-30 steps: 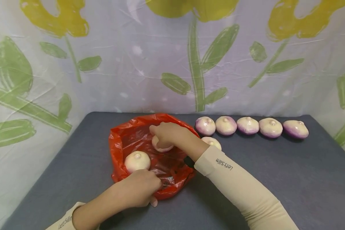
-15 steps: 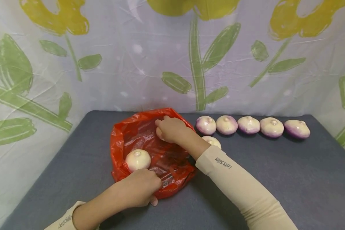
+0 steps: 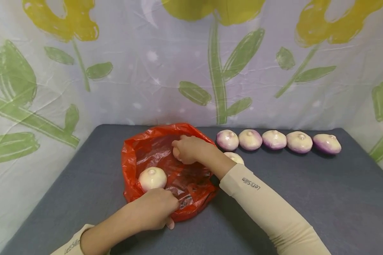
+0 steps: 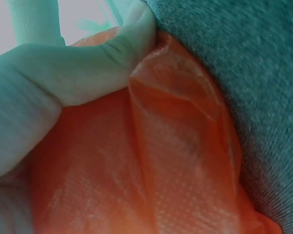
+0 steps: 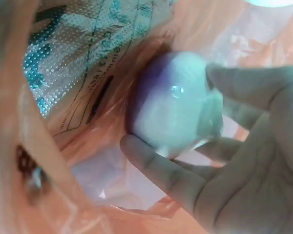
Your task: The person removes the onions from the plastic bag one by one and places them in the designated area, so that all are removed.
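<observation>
My left hand [image 3: 156, 209] pinches the near rim of a red plastic bag [image 3: 129, 159], thumb outside; the left wrist view shows the thumb pressing the bag's film [image 4: 180, 122]. Inside the mouth of the bag, toward its far right, is my right hand [image 3: 191, 148]. Its thumb and fingers go round a glossy white and purple onion [image 5: 176, 102], which the hand hides in the head view. A second onion [image 3: 152, 178], pale with a small knob on top, lies in the left part of the bag.
Several onions [image 3: 250, 139] stand in a row along the back right of the dark grey table [image 3: 306, 205]. One more onion [image 3: 234, 157] sits in front of the row, partly behind my right forearm. A flower-printed cloth [image 3: 131, 71] hangs behind the table.
My right hand has shifted slightly right and deeper into the bag; the onion under it has gone from the head view. The left hand keeps its place on the rim.
</observation>
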`<state>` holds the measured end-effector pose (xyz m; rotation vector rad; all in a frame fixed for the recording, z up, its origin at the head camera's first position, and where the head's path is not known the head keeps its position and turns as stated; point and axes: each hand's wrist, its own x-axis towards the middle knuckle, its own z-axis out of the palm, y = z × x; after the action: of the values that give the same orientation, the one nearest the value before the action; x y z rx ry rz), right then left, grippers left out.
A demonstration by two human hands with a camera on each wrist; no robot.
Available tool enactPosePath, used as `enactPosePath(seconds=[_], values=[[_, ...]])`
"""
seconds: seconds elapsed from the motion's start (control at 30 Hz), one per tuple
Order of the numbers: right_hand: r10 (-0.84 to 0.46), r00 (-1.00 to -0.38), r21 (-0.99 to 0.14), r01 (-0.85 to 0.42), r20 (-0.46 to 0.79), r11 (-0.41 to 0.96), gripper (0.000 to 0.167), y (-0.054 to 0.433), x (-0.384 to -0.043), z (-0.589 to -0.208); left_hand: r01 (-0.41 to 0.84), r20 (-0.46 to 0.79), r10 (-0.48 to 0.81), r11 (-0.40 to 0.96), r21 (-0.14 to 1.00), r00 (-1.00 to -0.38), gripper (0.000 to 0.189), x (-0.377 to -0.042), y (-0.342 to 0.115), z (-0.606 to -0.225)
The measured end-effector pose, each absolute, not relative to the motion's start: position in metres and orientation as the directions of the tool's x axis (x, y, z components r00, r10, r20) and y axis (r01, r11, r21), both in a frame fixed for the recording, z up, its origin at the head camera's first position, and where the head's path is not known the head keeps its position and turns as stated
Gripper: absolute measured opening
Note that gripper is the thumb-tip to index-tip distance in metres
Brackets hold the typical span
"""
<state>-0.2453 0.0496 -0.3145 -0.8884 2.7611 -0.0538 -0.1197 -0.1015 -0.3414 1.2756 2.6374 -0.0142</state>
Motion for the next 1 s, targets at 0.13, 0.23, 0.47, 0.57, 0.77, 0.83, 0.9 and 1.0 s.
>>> enactPosePath(seconds=[0.13,0.23,0.47,0.57,0.77,0.83,0.9,1.0], values=[[-0.606,-0.749,-0.092,-0.606,-0.269,0.79,0.036,0.05,-0.238,-0.313,0.772,-0.2,0.773,0.628,0.104,-0.602,0.03,-0.12,-0.102,-0.342],[-0.644,-0.705,-0.118,-0.642,-0.297,0.757,0.036,0.052,-0.234,-0.31,0.775,-0.193,0.777,0.623,0.102,-0.599,0.029,-0.12,-0.102,-0.342],[-0.742,-0.64,-0.2,-0.714,-0.202,0.67,0.043,0.067,-0.225,-0.298,0.786,-0.182,0.786,0.612,0.087,-0.591,0.028,-0.121,-0.103,-0.343],[-0.758,-0.626,-0.258,-0.714,-0.183,0.651,0.051,0.07,-0.219,-0.293,0.783,-0.191,0.783,0.615,0.091,-0.592,0.029,-0.122,-0.103,-0.341],[-0.758,-0.593,-0.29,-0.701,-0.273,0.652,0.039,0.066,-0.213,-0.297,0.777,-0.198,0.778,0.621,0.106,-0.596,0.029,-0.123,-0.104,-0.34],[-0.728,-0.629,-0.266,-0.678,-0.272,0.685,0.039,0.066,-0.215,-0.302,0.778,-0.196,0.779,0.62,0.104,-0.595,0.029,-0.122,-0.104,-0.341],[-0.702,-0.665,-0.24,-0.66,-0.253,0.712,0.043,0.066,-0.218,-0.307,0.779,-0.192,0.78,0.619,0.098,-0.596,0.03,-0.121,-0.103,-0.341],[-0.678,-0.702,-0.214,-0.644,-0.219,0.735,0.05,0.067,-0.221,-0.312,0.781,-0.188,0.78,0.619,0.09,-0.597,0.03,-0.12,-0.103,-0.342]])
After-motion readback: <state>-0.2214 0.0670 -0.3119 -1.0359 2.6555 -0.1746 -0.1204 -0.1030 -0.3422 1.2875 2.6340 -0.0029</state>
